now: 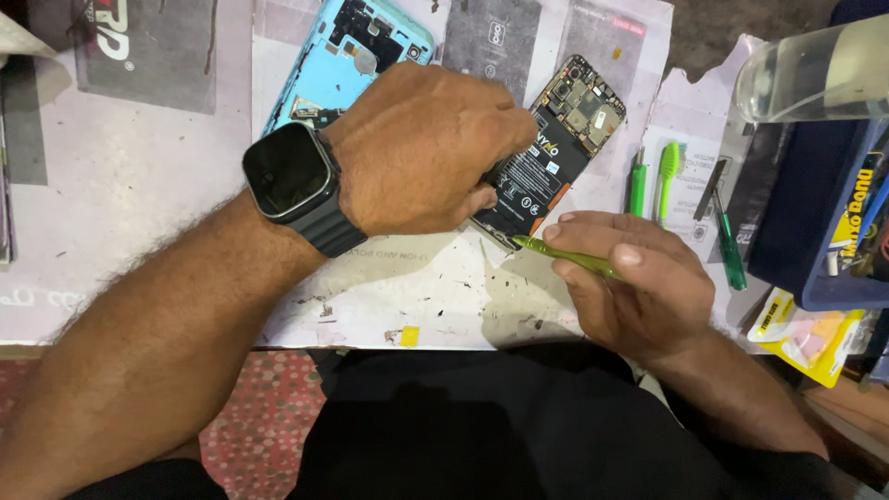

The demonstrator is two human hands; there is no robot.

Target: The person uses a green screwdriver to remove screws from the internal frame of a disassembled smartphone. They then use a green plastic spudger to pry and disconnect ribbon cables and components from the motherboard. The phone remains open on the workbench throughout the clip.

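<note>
An opened phone (565, 139) lies on the white work mat (139, 185), its black battery and circuit board showing. My left hand (421, 148), with a dark square watch (292, 181) on the wrist, presses down on the phone's lower left part. My right hand (639, 282) grips a thin green pry tool (565, 257), whose tip touches the phone's bottom edge. A light blue phone back shell (347, 60) lies behind my left hand, partly hidden by it.
Green-handled tools (653, 181) and a green screwdriver (727, 236) lie right of the phone. A clear bottle (815, 74) and a blue tray (833, 213) stand at the far right, with a yellow packet (810, 343) below. Dark sheets (148, 56) lie at the back.
</note>
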